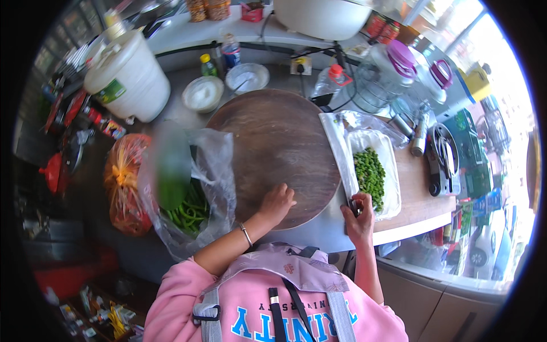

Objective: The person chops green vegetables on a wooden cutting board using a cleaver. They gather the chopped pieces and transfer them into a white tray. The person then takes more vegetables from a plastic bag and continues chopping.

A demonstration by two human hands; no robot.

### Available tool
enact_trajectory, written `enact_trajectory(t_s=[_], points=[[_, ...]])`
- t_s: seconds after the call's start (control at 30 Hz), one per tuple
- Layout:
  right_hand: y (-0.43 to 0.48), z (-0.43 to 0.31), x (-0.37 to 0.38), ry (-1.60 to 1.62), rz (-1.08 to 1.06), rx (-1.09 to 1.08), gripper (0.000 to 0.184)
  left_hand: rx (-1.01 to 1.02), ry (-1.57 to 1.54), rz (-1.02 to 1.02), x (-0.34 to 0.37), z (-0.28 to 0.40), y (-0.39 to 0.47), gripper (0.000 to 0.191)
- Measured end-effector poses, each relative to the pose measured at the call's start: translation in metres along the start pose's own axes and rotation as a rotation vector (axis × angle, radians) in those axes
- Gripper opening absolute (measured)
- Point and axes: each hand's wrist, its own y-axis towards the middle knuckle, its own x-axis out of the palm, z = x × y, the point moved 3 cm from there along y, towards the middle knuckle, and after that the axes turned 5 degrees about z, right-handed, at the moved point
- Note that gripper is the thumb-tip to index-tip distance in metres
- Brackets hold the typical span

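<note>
My right hand (360, 216) is closed round the dark handle of a broad kitchen knife (340, 154), whose blade stands along the right rim of the round wooden chopping board (282, 141). Beside the blade, chopped green vegetable (369, 175) lies in a white lined tray (394, 188). My left hand (280, 203) is over the lower part of the board with its fingers curled; whether it holds anything cannot be seen. Long green peppers (190, 213) fill an open clear plastic bag (220, 171) left of the board. A blurred patch covers part of the bag.
Two bowls of white contents (203, 94) (248, 78) sit behind the board. An orange bag (128, 184) and a white bucket (132, 81) are at left. Large jars (380, 81), a red-capped bottle (331, 81), a black cable and a portable gas stove (443, 158) are at right.
</note>
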Motion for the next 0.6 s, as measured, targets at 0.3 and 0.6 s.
enact_trajectory(t_s=[0.3, 0.6], points=[[-0.035, 0.050, -0.073, -0.148, -0.008, 0.082, 0.034, 0.042, 0.022, -0.269, 0.012, 0.007, 0.010, 0.006], [-0.047, 0.077, -0.131, -0.318, 0.044, 0.032, 0.035, 0.219, 0.017, -0.169, 0.008, 0.026, 0.016, 0.014]])
